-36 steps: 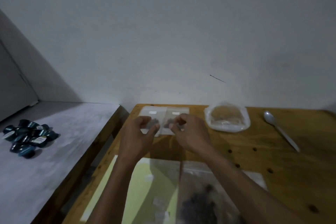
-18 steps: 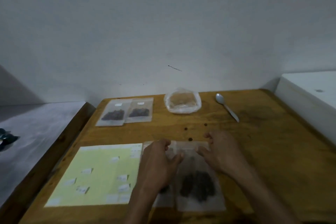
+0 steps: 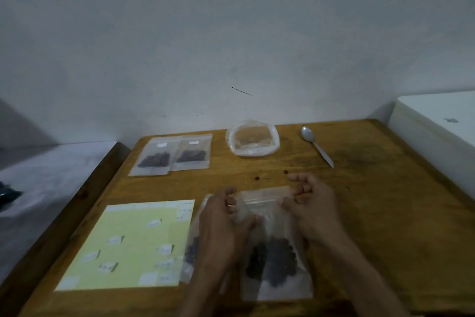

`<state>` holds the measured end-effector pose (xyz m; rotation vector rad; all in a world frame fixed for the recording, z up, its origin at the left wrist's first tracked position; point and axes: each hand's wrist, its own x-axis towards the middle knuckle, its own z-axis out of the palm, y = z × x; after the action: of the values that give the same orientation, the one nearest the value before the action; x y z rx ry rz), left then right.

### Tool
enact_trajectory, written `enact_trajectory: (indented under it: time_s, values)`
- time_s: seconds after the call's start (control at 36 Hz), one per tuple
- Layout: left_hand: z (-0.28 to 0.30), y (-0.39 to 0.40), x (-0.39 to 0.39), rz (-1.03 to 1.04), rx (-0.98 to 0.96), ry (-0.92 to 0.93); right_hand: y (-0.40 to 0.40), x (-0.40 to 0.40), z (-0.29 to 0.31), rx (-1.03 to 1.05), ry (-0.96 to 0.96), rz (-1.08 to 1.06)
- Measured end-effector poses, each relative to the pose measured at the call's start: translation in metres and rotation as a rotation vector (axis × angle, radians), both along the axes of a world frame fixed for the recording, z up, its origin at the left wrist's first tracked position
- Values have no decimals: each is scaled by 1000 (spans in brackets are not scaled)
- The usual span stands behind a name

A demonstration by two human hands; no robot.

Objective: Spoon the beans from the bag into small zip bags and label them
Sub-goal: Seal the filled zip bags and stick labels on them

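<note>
A small clear zip bag [image 3: 275, 260] with dark beans in its lower half is raised off the wooden table [image 3: 372, 214] near the front edge. My left hand [image 3: 223, 224] pinches its top left corner and my right hand [image 3: 313, 203] pinches the top right. A second zip bag with beans [image 3: 192, 252] lies partly hidden under my left hand. Two filled, labelled zip bags [image 3: 171, 153] lie side by side at the back left. The larger plastic bag [image 3: 253, 140] sits at the back middle, with a metal spoon [image 3: 317, 145] to its right.
A yellow sheet with several white labels [image 3: 128, 244] lies at the front left of the table. A white box [image 3: 442, 136] stands along the right edge. To the left is a grey surface [image 3: 38, 188] with dark objects at its far edge.
My hands left the two filled bags at the back left and came to the front. They have lifted the top of the near bean bag off the table.
</note>
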<state>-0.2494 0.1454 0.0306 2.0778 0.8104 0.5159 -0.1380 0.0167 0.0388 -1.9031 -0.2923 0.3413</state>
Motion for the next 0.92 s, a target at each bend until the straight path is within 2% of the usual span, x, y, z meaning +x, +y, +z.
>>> enact_trajectory:
  time_s: [0.08,0.17,0.22,0.28,0.39,0.56,0.67,0.75,0.83,0.92]
  values:
    - [10,2,-1,70,-206,-118,-5,-2,18,273,144,25]
    - [23,7,-7,1,-667,-219,-4,0,31,435,238,94]
    - [30,8,-13,-44,-859,-314,2,0,34,513,300,130]
    - [34,9,-19,-18,-880,-389,9,-3,37,524,316,180]
    - [39,18,-37,80,-889,-531,32,-14,34,380,268,297]
    - [43,42,-75,212,-814,-580,85,-42,31,360,298,363]
    - [40,62,-106,322,-748,-596,116,-65,28,286,249,453]
    - [37,83,-130,436,-677,-617,127,-76,24,123,25,523]
    - [35,104,-150,555,-610,-637,133,-80,15,-196,-283,640]
    - [34,118,-162,636,-567,-650,137,-86,4,-446,-437,716]
